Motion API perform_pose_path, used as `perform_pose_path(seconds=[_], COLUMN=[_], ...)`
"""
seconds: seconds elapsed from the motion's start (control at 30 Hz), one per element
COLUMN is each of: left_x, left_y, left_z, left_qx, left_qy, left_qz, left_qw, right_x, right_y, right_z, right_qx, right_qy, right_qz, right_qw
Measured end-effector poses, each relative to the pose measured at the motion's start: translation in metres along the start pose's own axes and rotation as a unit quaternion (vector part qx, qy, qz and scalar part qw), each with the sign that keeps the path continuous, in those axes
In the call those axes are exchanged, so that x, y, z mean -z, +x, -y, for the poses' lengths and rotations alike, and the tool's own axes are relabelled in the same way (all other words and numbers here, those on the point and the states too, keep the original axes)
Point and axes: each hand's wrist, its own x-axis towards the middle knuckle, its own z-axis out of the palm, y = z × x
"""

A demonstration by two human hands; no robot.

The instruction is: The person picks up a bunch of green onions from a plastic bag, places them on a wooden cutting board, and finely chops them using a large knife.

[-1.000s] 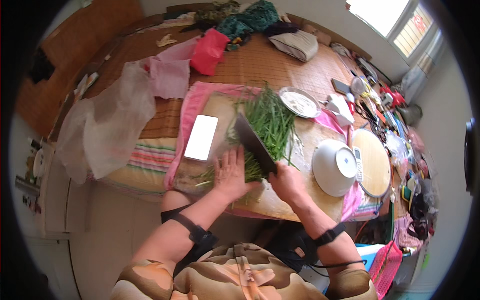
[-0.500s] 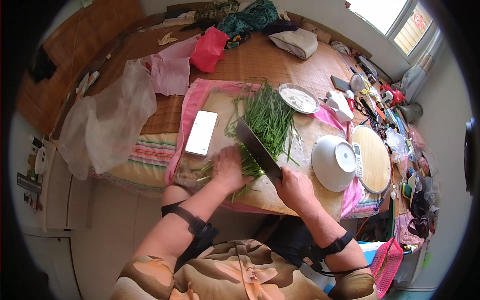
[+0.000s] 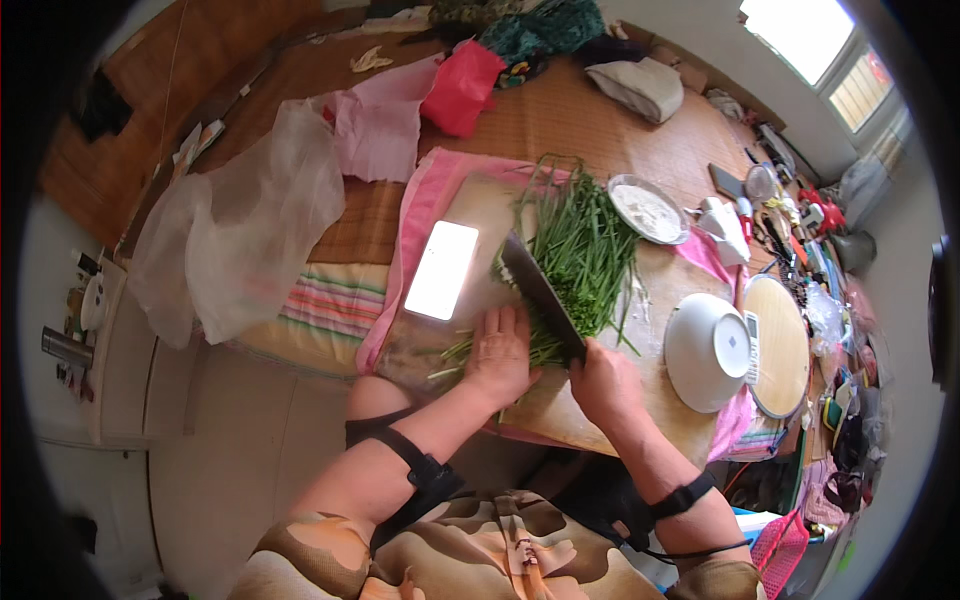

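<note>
A pile of long green chives [image 3: 580, 235] lies across a worn wooden board [image 3: 690, 435]. My right hand [image 3: 608, 383] grips a dark, broad-bladed cleaver [image 3: 545, 298] at its handle end. The blade slants up and left over the stems, at the pile's left side. Just left of the blade, my left hand [image 3: 500, 355] presses down on the chives' pale cut ends, its fingers pointing away from me. Part of the stems is hidden beneath that palm. To the left of the pile lies a white phone [image 3: 441, 270].
An overturned white bowl [image 3: 690, 350] rests on the board's right, beside a remote control [image 3: 752, 345] and a round wooden board [image 3: 785, 350]. Behind it stands a plate of white flour [image 3: 648, 212]. A pink towel [image 3: 415, 225] lies underneath. Cluttered small items line the right edge.
The whole view has swung, so things appear farther right. My left hand sits slightly nearer me on the stems. The cleaver keeps about the same place against the chives.
</note>
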Motion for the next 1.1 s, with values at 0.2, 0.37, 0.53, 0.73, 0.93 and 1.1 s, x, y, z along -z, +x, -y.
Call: perform_pose_path(seconds=[0.2, 0.37, 0.53, 0.73, 0.93, 1.1], left_x=[0.026, 0.048, 0.031, 0.026, 0.021, 0.019], left_y=[-0.011, -0.031, -0.062, -0.070, -0.063, -0.062], left_z=[-0.002, 0.050, 0.118, 0.127, 0.129, 0.123], left_qx=[0.064, 0.003, 0.127, 0.052, 0.030, 0.049], left_qy=[-0.078, -0.121, -0.183, -0.103, -0.050, -0.020], left_qz=[-0.025, -0.246, -0.271, -0.228, -0.214, -0.212], left_qw=[0.995, 0.962, 0.936, 0.967, 0.975, 0.976], right_x=[-0.003, -0.008, -0.002, 0.001, 0.004, -0.001], right_y=[0.000, 0.001, 0.003, 0.003, 0.001, 0.000], right_z=[0.001, -0.007, -0.005, -0.001, 0.002, -0.004], right_qx=[0.004, -0.010, -0.017, -0.016, -0.022, -0.011], right_qy=[-0.019, -0.016, -0.007, -0.010, -0.012, 0.000], right_qz=[-0.012, -0.012, 0.007, 0.018, 0.019, 0.014], right_qw=[1.000, 1.000, 1.000, 1.000, 1.000, 1.000])
